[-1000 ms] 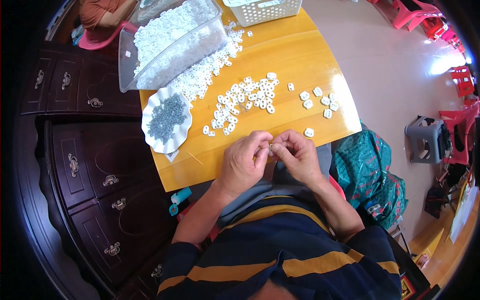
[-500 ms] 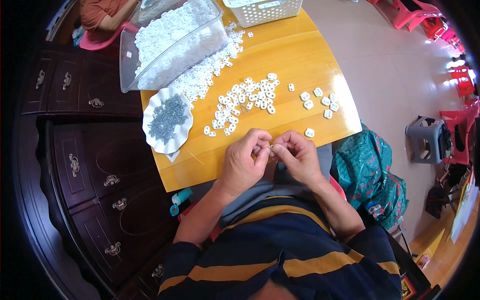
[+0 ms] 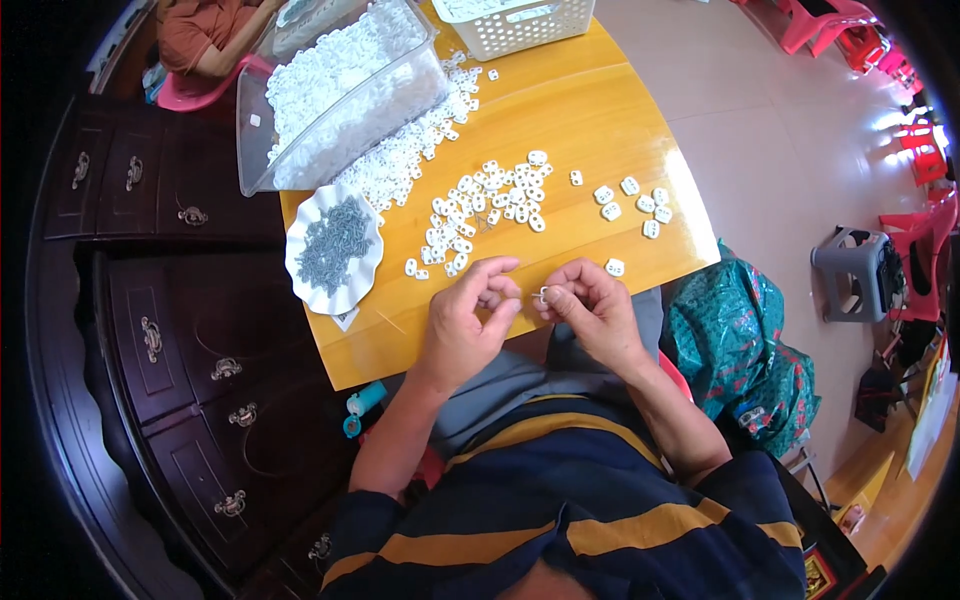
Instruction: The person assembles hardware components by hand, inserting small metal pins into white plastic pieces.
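Over the table's near edge, my right hand [image 3: 597, 312] pinches a small white plastic piece [image 3: 545, 292] between thumb and fingers. A thin dark metal bit sticks out of it toward the left. My left hand [image 3: 468, 318] is held a short gap away, its fingers bent and the thumb apart from the forefinger; nothing shows in it. Beyond the hands lies a loose cluster of white two-holed pieces [image 3: 467, 205]. Left of them, a white wavy-rimmed dish [image 3: 294, 262] holds a heap of grey screws [image 3: 337, 245]. One white piece [image 3: 615, 267] lies close to my right hand.
Several white pieces [image 3: 645, 204] lie apart on the table's right. A clear bin [image 3: 345, 125] heaped with white parts stands far left, more parts spilled beside it. A white basket [image 3: 530, 30] is behind. Another person's arm [image 3: 228, 55] shows far left. Green bags [image 3: 735, 340] stand right.
My left hand has drawn back to the left, away from my right hand. The white piece stays in my right hand and now shows more plainly.
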Available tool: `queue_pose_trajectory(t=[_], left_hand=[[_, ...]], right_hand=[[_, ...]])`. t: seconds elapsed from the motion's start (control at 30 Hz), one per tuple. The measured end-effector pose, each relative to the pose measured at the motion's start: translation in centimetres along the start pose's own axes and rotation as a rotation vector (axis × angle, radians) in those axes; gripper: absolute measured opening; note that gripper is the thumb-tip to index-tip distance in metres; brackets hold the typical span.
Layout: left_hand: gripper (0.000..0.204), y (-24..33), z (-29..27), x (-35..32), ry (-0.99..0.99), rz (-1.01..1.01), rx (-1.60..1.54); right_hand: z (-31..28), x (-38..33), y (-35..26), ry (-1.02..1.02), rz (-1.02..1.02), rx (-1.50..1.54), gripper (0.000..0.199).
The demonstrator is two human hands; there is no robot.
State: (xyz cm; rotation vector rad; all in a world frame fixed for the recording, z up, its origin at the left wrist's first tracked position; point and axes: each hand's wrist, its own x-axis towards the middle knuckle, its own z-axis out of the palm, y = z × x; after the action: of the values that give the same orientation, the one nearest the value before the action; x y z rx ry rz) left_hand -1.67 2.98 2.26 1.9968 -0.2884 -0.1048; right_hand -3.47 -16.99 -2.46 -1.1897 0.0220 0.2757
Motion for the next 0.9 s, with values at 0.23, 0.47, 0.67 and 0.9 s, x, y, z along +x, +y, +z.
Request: queue_pose_trajectory(t=[0.23, 0.47, 0.67, 0.9], left_hand=[[0.028, -2.6, -2.0, -0.2, 0.227, 0.035, 0.465], [0.022, -3.8, -2.0, 0.4, 0.305, 0.118, 0.672], [0.019, -4.2, -1.8, 0.9, 0.295, 0.108, 0.695], [0.014, -4.0, -1.6, 1.6, 0.234, 0.058, 0.65]], right_hand=[[0.0, -0.3, -0.4, 0.067, 0.049, 0.036, 0.018], [-0.4, -0.2, -0.7, 0.074, 0.025, 0.023, 0.017], [-0.6, -0.1, -0.8, 0.087, 0.008, 0.014, 0.015], [-0.6, -0.1, -0.7, 0.081, 0.014, 0.013, 0.013]])
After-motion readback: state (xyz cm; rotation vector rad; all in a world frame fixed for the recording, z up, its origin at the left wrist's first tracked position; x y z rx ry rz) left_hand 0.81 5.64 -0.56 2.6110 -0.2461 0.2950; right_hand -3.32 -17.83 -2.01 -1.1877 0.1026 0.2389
